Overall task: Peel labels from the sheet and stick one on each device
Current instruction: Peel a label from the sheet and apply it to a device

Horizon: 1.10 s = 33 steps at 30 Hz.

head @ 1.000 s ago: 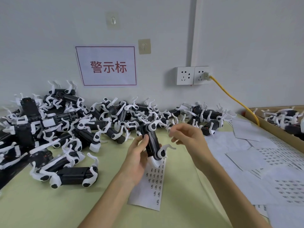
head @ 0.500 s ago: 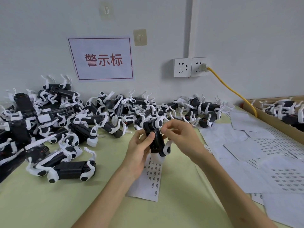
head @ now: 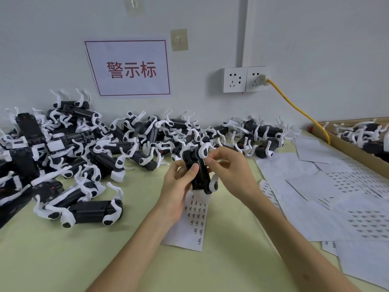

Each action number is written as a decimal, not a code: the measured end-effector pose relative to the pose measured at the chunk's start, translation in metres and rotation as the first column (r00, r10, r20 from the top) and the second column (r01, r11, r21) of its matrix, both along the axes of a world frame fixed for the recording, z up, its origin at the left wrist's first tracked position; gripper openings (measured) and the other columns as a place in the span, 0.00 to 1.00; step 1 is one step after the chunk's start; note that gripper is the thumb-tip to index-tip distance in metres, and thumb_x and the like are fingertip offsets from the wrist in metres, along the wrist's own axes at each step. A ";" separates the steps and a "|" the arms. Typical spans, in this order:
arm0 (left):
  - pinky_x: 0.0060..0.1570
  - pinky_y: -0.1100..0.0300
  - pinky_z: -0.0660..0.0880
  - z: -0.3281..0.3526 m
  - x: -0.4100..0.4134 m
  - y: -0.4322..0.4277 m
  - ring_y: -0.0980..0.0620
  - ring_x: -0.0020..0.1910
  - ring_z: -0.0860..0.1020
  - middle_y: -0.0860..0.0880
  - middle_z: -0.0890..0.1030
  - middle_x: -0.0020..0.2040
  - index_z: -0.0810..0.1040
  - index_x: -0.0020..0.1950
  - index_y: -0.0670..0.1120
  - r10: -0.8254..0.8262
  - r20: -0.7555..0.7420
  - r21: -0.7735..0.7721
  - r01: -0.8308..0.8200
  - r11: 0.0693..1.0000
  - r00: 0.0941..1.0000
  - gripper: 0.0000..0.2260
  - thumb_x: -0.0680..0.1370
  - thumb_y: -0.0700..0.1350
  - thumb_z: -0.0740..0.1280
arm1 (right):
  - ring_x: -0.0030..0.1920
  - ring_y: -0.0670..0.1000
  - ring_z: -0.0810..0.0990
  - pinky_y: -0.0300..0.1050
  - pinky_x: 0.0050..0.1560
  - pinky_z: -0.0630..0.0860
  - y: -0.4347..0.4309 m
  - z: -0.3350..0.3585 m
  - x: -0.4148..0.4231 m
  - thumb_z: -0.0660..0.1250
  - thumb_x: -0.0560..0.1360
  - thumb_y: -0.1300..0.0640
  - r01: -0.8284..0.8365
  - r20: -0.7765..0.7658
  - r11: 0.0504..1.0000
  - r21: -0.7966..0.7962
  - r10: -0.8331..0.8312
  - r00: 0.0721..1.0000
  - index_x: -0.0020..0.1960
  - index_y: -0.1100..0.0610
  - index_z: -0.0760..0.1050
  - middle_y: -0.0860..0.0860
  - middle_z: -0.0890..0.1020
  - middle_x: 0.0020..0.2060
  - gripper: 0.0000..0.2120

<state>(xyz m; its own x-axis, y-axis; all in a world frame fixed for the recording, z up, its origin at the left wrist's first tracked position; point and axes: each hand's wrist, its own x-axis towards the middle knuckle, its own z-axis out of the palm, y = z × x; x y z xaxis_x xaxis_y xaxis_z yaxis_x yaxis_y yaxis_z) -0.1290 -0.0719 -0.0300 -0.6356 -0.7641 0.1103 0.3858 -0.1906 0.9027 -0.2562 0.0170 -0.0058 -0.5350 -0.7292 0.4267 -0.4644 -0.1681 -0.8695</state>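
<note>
- Since a second ago, the right hand [head: 229,173] has come up against the device [head: 202,178].
- Desk [head: 63,260] carries a big pile of devices [head: 84,148].
- Label sheet [head: 192,224] lies flat under both hands.
- Left hand [head: 179,186] grips the device above the sheet.
- Right fingers [head: 210,160] pinch its top edge.

We face a pale grey wall [head: 315,49]; upper left hangs a red-bordered sign [head: 128,68], a double socket [head: 245,79] at centre right, and a pale green table [head: 52,260] fills the bottom.

Single head view, looking forward-down, close over table [head: 52,260].
</note>
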 end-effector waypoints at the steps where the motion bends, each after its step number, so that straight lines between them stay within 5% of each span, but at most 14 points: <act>1: 0.55 0.55 0.76 0.000 0.000 0.000 0.43 0.55 0.84 0.36 0.84 0.58 0.73 0.62 0.38 0.005 0.005 -0.001 -0.005 1.000 1.000 0.24 0.71 0.47 0.73 | 0.41 0.57 0.85 0.55 0.45 0.80 0.000 0.000 0.001 0.71 0.79 0.58 0.007 -0.004 1.000 -0.002 -0.007 1.000 0.43 0.52 0.79 0.47 0.83 0.39 0.07; 10: 0.58 0.53 0.75 -0.001 0.000 0.001 0.44 0.55 0.83 0.33 0.81 0.62 0.73 0.61 0.40 0.011 0.023 -0.007 -0.011 1.000 1.000 0.22 0.70 0.47 0.73 | 0.31 0.54 0.81 0.45 0.35 0.76 -0.001 -0.003 0.007 0.71 0.79 0.59 0.051 -0.018 0.998 -0.021 -0.052 0.999 0.42 0.51 0.78 0.48 0.83 0.38 0.08; 33: 0.49 0.59 0.81 0.005 0.002 0.004 0.44 0.53 0.85 0.39 0.84 0.56 0.73 0.60 0.40 -0.007 -0.008 0.067 0.008 0.998 1.000 0.16 0.76 0.44 0.71 | 0.37 0.53 0.83 0.41 0.39 0.77 -0.002 -0.004 0.010 0.70 0.80 0.58 0.046 -0.034 0.998 -0.041 -0.048 0.998 0.43 0.49 0.79 0.39 0.82 0.36 0.08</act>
<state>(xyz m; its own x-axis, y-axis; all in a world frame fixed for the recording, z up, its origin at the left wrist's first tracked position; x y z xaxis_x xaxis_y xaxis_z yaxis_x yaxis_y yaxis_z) -0.1274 -0.0678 -0.0253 -0.6409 -0.7649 0.0638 0.3905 -0.2535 0.8850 -0.2464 0.0148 -0.0095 -0.5525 -0.6856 0.4740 -0.5024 -0.1798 -0.8457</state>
